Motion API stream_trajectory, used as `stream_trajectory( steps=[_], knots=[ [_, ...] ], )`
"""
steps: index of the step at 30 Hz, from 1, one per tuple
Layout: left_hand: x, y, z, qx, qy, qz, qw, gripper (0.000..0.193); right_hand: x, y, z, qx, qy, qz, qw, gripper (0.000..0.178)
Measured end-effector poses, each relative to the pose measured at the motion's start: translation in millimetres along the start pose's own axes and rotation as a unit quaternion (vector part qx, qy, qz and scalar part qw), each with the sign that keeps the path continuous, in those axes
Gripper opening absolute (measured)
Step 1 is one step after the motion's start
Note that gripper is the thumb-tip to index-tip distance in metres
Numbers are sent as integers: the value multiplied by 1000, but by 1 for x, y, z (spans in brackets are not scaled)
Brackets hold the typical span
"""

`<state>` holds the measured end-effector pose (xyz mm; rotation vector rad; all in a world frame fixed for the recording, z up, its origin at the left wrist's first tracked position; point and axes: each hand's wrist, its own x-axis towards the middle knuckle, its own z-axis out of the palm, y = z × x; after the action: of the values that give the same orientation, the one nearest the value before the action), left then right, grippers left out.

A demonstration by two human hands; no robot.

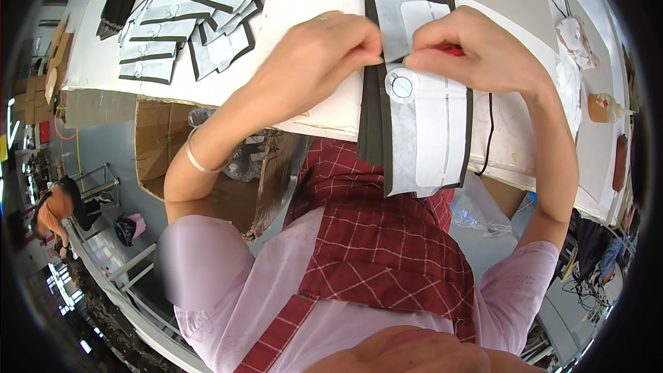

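A stack of dark fabric pieces with white interfacing panels (428, 131) hangs over the near edge of the white table (311, 0). A round white patch (401, 86) sits on the top panel. My left hand (314, 55) pinches the left edge of the top white piece just above that patch. My right hand (480, 48) presses on the same piece from the right and holds a small red object (450, 49), mostly hidden under the fingers. The fingertips of both hands almost meet over the panel.
Several similar dark-and-white cut pieces (186, 14) lie fanned out at the table's far left. A glue bottle (602, 107) and crumpled white scraps (573, 34) lie at the right. A cardboard box (166, 145) stands below the table edge. Another person (55, 211) sits far left.
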<state>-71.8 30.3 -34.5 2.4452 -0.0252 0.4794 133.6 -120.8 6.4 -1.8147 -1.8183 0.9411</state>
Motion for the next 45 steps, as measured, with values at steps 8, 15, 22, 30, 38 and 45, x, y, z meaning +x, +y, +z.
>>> stream_trajectory(
  steps=[8,15,22,30,38,45],
  knots=[
    [-117,34,-126,4,-189,-252,949,26,-63,27,11,34,213,63,974,34],
    [-62,-8,-78,-51,51,-202,977,16,-71,-1,55,-23,279,145,949,46],
    [39,-9,-10,-201,36,-123,971,54,-81,-1,58,31,413,-178,893,44],
    [44,-70,-80,-354,157,-153,909,23,-79,10,51,180,426,-29,886,36],
    [35,-272,-146,-232,346,-389,822,41,-74,13,46,262,424,13,867,36],
    [59,-181,-94,-6,283,-135,949,48,-120,23,37,264,447,111,847,26]
  ],
)
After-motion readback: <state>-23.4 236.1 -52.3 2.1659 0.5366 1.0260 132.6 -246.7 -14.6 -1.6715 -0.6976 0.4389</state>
